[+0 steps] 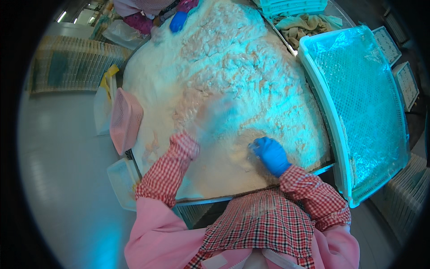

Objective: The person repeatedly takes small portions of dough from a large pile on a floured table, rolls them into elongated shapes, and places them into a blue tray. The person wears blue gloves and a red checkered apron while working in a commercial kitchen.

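A broad heap of white powder with powder-coated, meat-like pieces [268, 90] covers the worktable before me. My left hand [213, 114] is strongly blurred over the middle of the heap, beside some pinkish, less coated pieces [188, 104]. Whether it grips anything is not visible. My right hand [271, 156], in a blue glove, rests low in the powder near the table's front edge. Its fingers curl down and their tips are hidden, so what lies under them is unclear. Red checked sleeves cover both my forearms.
A large mesh-bottomed tray [366, 111] stands along the right side. A pink basket [126, 121] and a pale plastic container [121, 183] hang by the left edge. Crumpled cloths [304, 28] lie at the back right. Another person's blue-gloved hand [178, 22] touches the far edge.
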Motion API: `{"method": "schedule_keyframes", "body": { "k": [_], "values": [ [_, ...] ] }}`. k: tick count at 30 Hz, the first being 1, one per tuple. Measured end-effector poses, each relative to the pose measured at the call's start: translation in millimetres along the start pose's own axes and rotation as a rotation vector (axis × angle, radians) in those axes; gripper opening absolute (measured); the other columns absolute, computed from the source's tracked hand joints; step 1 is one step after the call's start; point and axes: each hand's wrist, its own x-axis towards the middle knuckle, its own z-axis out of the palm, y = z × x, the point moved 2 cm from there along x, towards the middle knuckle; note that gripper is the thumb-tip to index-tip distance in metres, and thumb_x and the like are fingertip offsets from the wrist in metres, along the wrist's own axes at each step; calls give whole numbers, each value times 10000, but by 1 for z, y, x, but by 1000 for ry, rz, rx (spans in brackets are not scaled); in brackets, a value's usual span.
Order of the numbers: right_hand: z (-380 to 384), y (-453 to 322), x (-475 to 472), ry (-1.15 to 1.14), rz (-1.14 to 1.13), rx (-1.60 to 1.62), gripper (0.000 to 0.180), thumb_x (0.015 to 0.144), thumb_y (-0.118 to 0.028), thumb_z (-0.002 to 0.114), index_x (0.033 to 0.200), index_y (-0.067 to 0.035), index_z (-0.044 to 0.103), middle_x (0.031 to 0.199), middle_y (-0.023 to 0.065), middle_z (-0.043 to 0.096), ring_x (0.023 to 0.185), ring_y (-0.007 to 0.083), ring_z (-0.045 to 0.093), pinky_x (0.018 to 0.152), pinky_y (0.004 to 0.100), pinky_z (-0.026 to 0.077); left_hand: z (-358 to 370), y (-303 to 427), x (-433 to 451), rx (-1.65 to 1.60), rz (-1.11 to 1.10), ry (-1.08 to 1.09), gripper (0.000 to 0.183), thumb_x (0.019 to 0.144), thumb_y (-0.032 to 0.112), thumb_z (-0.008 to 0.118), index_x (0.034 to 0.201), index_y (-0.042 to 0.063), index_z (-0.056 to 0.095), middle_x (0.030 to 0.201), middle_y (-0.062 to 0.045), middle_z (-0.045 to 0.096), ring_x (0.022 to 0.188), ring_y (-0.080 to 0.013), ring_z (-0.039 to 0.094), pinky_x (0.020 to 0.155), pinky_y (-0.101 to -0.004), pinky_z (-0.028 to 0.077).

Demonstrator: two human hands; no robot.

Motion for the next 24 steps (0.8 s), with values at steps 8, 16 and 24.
{"method": "schedule_keyframes", "body": {
  "k": [8, 16, 24],
  "values": [
    [-50, 16, -15, 309, 17, -275, 521, 865, -247, 602, 1346, -81, 491, 1202, 146, 542, 1045, 323, 515, 858, 427, 448, 53, 34, -95, -156, -549, 106, 334, 878, 201, 609, 1192, 88, 617, 1183, -161, 611, 1037, -319, 609, 851, -392, 506],
    [-4, -27, 3, 241, -263, -376, 506, 890, -267, 582, 1343, -65, 483, 1200, 153, 538, 1066, 305, 515, 853, 411, 454, 37, -10, -17, -203, -628, 323, 263, 875, 221, 580, 1095, 105, 666, 1089, -150, 622, 1002, -332, 594, 859, -413, 484],
    [-9, -6, -7, 343, -112, -153, 211, 907, -172, 572, 1096, -89, 619, 864, 153, 608, 712, 321, 588, 614, 424, 507, 14, -102, 51, 226, -525, 15, 179, 832, 156, 597, 972, 80, 677, 896, -141, 624, 907, -290, 620, 756, -423, 499]
  ]
}}
